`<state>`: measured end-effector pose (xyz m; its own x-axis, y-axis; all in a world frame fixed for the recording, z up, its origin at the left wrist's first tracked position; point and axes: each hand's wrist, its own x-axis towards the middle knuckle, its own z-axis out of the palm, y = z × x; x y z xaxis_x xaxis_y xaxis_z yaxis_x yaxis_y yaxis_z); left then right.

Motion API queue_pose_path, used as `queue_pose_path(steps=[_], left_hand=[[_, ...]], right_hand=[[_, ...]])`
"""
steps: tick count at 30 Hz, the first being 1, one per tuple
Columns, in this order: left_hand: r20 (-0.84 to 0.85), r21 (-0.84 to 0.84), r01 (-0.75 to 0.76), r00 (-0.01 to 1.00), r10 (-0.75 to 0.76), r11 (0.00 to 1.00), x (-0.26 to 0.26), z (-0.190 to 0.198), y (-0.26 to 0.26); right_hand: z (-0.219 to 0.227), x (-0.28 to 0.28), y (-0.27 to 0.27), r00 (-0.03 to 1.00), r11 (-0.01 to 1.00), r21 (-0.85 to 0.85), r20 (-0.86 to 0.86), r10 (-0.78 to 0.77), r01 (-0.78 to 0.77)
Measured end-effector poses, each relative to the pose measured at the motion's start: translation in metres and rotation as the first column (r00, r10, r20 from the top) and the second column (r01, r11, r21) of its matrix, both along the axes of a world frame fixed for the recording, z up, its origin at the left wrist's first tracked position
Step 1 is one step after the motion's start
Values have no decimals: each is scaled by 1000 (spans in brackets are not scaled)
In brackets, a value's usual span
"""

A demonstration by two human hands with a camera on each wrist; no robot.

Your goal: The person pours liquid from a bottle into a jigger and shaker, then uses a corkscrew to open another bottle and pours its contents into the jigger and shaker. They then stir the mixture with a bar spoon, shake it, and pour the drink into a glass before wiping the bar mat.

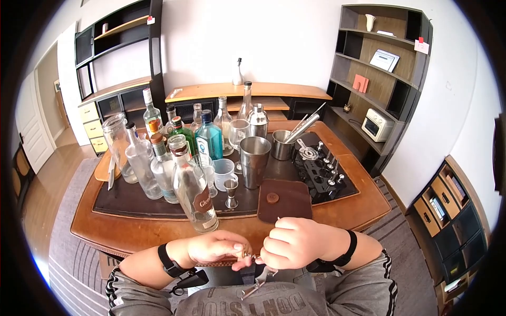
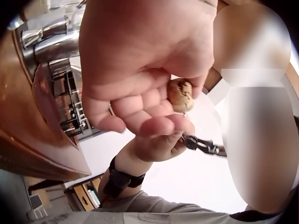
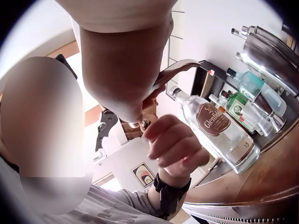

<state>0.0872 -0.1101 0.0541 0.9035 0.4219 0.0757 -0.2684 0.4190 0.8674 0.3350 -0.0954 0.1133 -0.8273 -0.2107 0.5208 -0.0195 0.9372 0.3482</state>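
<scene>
In front of the chest, my left hand (image 1: 217, 247) pinches a cork (image 2: 180, 95) between thumb and fingers. A thin metal tip comes out of the cork's lower end in the left wrist view. Close beside it, my right hand (image 1: 287, 245) grips a folding metal corkscrew (image 1: 258, 284), its fingers curled over the middle part. One metal arm hangs below the fist, and another flat end (image 3: 180, 67) sticks out past the hand. Nearest to the hands stands a clear, uncapped whisky bottle (image 1: 194, 192) with a brown label, upright at the table's front edge.
Several bottles, a blue gin bottle (image 1: 209, 137) among them, crowd the table's left half. A steel shaker tin (image 1: 254, 163), a jigger (image 1: 231, 194) and a steel cup with tools (image 1: 283, 146) stand mid-table. On the right lie a brown leather mat (image 1: 284, 208) and a black bar-tool stand (image 1: 319, 176).
</scene>
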Motion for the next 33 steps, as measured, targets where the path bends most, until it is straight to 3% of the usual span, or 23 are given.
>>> queue_pose_path(steps=[1, 2, 3, 4, 7, 8, 10, 13, 14, 16, 17, 18, 19, 21, 23, 26, 27, 28, 29, 30, 31, 33], left_hand=[[-84, 135, -246, 962, 259, 960, 1, 4, -5], [27, 619, -401, 870, 492, 675, 4, 9, -2], [246, 891, -424, 752, 612, 163, 5, 15, 2], [370, 929, -265, 711, 598, -260, 2, 25, 2], [545, 687, -18, 674, 499, -727, 3, 26, -6], [544, 692, -19, 671, 503, -722, 3, 26, -8], [541, 700, -21, 668, 511, -714, 4, 30, -12], [295, 915, -39, 743, 600, -402, -1, 39, -14], [162, 976, -49, 819, 550, -214, -4, 42, -10], [-15, 908, -163, 907, 420, 385, -6, 25, -7], [-62, 743, -167, 947, 316, 648, -9, 16, -8], [-123, 265, -96, 983, 133, 959, -17, 14, -11], [-17, 74, -24, 1000, 25, 997, -23, -4, -3], [10, 96, -160, 987, 160, 982, -32, -11, 2], [-4, 200, -370, 926, 378, 908, -39, -7, 0], [-35, 412, -485, 837, 545, 771, -51, 5, -12], [21, 568, -497, 806, 591, 656, -50, 18, -15], [46, 642, -499, 782, 621, 581, -53, 25, -17], [76, 709, -498, 758, 648, 499, -56, 30, -20], [79, 700, -532, 720, 689, 476, -58, 32, -23], [100, 732, -535, 696, 711, 421, -60, 33, -24], [141, 715, -593, 641, 754, 370, -64, 33, -27]], right_hand=[[-1, 1, 3, 1000, 990, -143, 2, -14, 14], [-4, 2, 9, 1000, 958, -284, 7, -27, 28], [-5, 2, 12, 999, 905, -423, 16, -39, 42], [-6, 2, 11, 999, 845, -534, -16, -49, 33], [1, 4, 3, 979, 589, -782, 166, -120, 205], [1, 3, 2, 980, 574, -794, 162, -117, 200], [-3, 2, 5, 996, 655, -751, 66, -57, 88], [1, 5, 8, 998, 846, -532, 63, -11, 43], [3, 6, 7, 996, 905, -423, 86, -7, 43], [6, 6, -1, 999, 991, -133, 15, -29, 31], [7, 7, -4, 999, 999, 19, -22, -32, 32], [9, 9, -5, 995, 978, 205, -96, -22, 41], [19, 16, -7, 994, 948, 312, -102, -37, 68], [28, 31, -7, 976, 943, 292, -190, -109, 162], [35, 41, -1, 936, 954, 165, -293, -194, 249], [33, 67, 24, 807, 908, -56, -439, -395, 415], [31, 77, 34, 742, 883, -138, -494, -454, 449], [32, 85, 37, 614, 754, -393, -438, -656, 526], [35, 89, 38, 472, 561, -615, -324, -820, 554], [43, 89, 44, 469, 456, -826, -275, -839, 331], [34, 104, 66, 462, 423, -884, -297, -836, 197], [30, 124, 95, 443, 249, -969, -224, -868, -2]])
